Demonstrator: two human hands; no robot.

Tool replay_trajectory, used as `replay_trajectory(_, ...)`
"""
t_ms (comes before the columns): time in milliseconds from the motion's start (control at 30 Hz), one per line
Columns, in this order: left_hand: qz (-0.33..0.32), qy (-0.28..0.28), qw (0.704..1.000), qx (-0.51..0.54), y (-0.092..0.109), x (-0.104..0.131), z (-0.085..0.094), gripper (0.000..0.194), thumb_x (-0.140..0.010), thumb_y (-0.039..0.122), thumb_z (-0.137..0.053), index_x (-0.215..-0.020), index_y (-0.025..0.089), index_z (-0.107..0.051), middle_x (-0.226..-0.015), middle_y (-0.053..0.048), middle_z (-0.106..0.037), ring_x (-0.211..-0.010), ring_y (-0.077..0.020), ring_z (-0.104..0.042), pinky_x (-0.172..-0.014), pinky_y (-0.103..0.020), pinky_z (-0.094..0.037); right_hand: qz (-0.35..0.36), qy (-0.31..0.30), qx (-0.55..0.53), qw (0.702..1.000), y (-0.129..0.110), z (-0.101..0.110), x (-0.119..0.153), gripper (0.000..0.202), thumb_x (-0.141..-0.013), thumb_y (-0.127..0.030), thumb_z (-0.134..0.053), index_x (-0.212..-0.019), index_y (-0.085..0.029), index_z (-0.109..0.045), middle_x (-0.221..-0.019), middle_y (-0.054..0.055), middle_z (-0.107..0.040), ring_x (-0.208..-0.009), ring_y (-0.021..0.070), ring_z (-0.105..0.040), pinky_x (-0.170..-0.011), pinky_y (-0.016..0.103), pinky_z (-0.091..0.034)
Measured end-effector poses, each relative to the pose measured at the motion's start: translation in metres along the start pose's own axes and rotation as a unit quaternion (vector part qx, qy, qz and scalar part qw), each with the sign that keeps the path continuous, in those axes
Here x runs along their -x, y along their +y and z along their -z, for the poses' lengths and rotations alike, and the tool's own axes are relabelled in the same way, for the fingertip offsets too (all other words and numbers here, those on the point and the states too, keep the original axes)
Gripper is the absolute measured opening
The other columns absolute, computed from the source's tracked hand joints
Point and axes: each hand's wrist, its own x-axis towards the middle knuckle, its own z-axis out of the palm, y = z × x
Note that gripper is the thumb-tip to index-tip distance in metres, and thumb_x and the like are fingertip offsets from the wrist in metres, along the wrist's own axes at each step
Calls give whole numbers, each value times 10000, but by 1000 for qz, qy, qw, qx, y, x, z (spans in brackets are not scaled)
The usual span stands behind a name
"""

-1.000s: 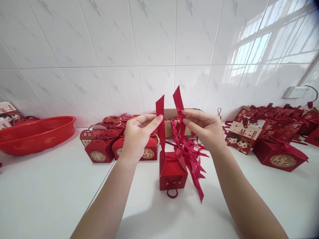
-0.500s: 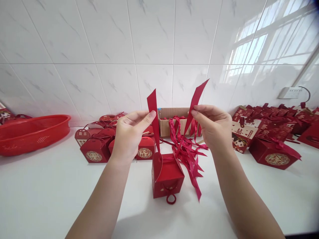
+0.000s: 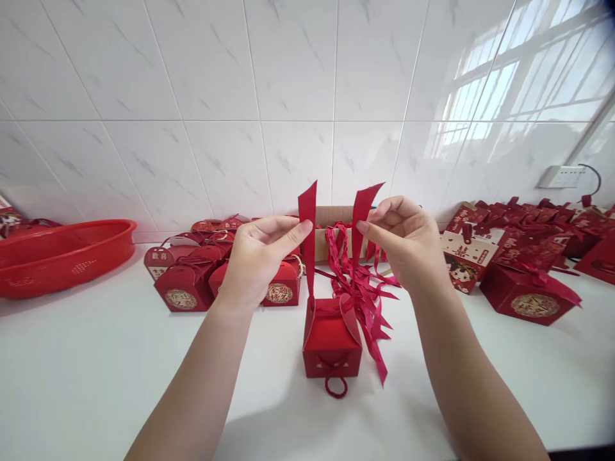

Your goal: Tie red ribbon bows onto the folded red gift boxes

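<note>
A small red gift box (image 3: 332, 346) stands on the white table in front of me, a dark red cord loop hanging from its near side. A red ribbon (image 3: 310, 256) passes through the top flaps, and both its ends rise upright above the box. My left hand (image 3: 262, 253) pinches one end between thumb and fingers. The other end is pinched by my right hand (image 3: 406, 240), which is level with the left. Behind the box, loose red ribbons (image 3: 368, 307) spill out of a cardboard box (image 3: 331, 216), partly hidden by my hands.
Several finished-looking red boxes (image 3: 185, 285) stand left of centre. A red plastic basket (image 3: 67, 259) is at the far left. To the right are a larger red box (image 3: 528, 294) with a ribbon bow and rows of patterned boxes (image 3: 533, 240). A tiled wall (image 3: 298, 64) closes off the back.
The gift box has shifted slightly right and turned to face me more squarely. My hands have come closer together, with the ribbon ends still pinched in them.
</note>
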Motion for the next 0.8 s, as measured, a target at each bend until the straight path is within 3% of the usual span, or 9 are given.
replay_trajectory(133,-24,25,999,25,-3,-1,1,147,-605,292,-838,-706,228,-752,-761,18,-736,-769,-132,-674,-758,-231,-535,-20,-10,4,1000,-1,-3,2,241,-681,-218,-781,-808,-216,-576,-753,-34,-647,-691,103,-639,-686,249,-570)
replay_trajectory(367,-35,63,997,7,-3,-4,2,205,-578,334,-845,-697,206,-737,-733,-1,-738,-774,-178,-694,-781,-292,-546,18,7,28,999,4,2,-2,298,-700,-264,-762,-984,-240,-674,-837,-8,-713,-800,164,-686,-729,314,-591)
replay_trajectory(567,-29,23,999,11,1,-2,0,197,-691,367,-771,-754,187,-721,-710,-17,-737,-799,-190,-707,-854,-328,-532,6,35,19,999,1,9,-3,236,-696,-229,-762,-926,-228,-710,-843,2,-729,-827,170,-690,-770,328,-585)
replay_trajectory(800,-33,52,998,5,-3,-5,3,220,-657,367,-794,-774,191,-733,-772,-16,-749,-787,-162,-696,-829,-294,-528,-17,85,16,996,3,13,-6,176,-657,-223,-794,-824,-229,-739,-790,0,-739,-761,165,-696,-720,312,-587)
